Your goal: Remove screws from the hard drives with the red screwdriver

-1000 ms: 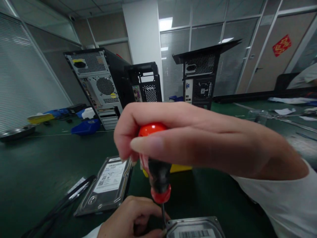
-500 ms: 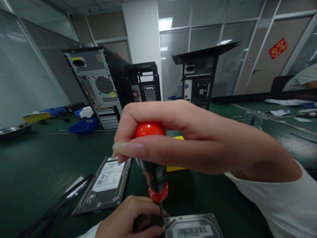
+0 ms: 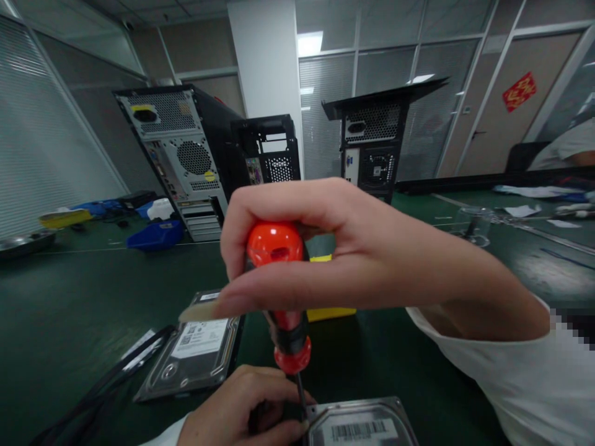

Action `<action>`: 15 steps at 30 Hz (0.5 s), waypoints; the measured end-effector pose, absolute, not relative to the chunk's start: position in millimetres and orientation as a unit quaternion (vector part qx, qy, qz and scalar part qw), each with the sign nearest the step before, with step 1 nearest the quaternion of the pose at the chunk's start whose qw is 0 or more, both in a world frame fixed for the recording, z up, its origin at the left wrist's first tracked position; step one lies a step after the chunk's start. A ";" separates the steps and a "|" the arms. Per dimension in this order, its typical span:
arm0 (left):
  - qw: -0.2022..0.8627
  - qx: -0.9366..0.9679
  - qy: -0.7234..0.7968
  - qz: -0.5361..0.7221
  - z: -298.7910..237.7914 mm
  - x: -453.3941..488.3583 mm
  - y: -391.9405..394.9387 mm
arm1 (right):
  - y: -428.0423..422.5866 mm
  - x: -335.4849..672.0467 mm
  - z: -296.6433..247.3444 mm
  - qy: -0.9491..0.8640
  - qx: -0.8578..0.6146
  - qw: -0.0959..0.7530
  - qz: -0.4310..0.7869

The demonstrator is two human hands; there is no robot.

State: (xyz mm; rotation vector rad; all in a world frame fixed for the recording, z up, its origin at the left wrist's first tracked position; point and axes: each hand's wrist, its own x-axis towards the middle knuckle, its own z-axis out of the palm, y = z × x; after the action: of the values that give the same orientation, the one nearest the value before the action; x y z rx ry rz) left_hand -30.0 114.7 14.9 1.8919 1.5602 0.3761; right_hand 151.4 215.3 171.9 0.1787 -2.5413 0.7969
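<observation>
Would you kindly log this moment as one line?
right hand: holding screwdriver | left hand: at screwdriver's lower end, beside barcoded drive | second drive: on green table

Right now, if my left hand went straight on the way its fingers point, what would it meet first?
Your left hand would probably meet the screwdriver's shaft first, with the barcoded hard drive just beyond; I can't tell whether hand and shaft already touch.

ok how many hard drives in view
2: one hard drive lies left of the screwdriver; a second drive sits at the bottom edge, cut off. Others may be hidden.
</observation>
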 end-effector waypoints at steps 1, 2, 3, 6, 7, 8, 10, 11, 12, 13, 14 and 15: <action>0.335 0.714 0.604 0.115 16.2 -29.8 114.5 | 213.6 152.2 172.7 -0.931 0.060 0.232 0.276; 0.346 0.706 0.611 0.093 17.3 -29.6 114.4 | 212.1 152.9 174.1 -0.935 0.056 0.227 0.266; 0.353 0.702 0.613 0.082 18.2 -29.5 114.4 | 210.8 153.5 175.8 -0.939 0.052 0.220 0.261; 0.361 0.695 0.617 0.079 19.5 -29.6 114.6 | 210.2 153.8 179.8 -0.938 0.033 0.206 0.276; 0.360 0.696 0.616 0.084 19.5 -29.7 114.8 | 210.9 153.7 180.2 -0.935 0.032 0.208 0.285; 0.359 0.695 0.616 0.088 19.4 -30.0 114.9 | 212.0 153.6 180.0 -0.932 0.036 0.209 0.294; 0.358 0.696 0.616 0.094 18.0 -30.9 115.1 | 214.3 154.3 178.7 -0.927 0.052 0.216 0.302; 0.357 0.698 0.614 0.093 16.7 -31.6 114.8 | 215.2 155.0 177.9 -0.928 0.055 0.220 0.296; 0.353 0.699 0.615 0.093 14.9 -32.3 114.4 | 215.7 155.9 177.2 -0.929 0.051 0.230 0.286; 0.347 0.699 0.618 0.099 12.6 -32.9 113.8 | 215.7 157.0 176.6 -0.931 0.042 0.241 0.272; 0.338 0.698 0.622 0.109 10.2 -33.5 113.1 | 215.3 158.3 176.2 -0.933 0.032 0.253 0.256; 0.322 0.696 0.629 0.127 7.7 -33.9 112.3 | 214.6 159.4 175.9 -0.934 0.021 0.264 0.240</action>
State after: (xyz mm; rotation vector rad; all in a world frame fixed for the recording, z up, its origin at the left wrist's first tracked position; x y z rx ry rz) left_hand -33.9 112.3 7.7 1.8272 1.6512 0.3331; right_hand 159.4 214.6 175.9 0.0557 -2.5247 0.6496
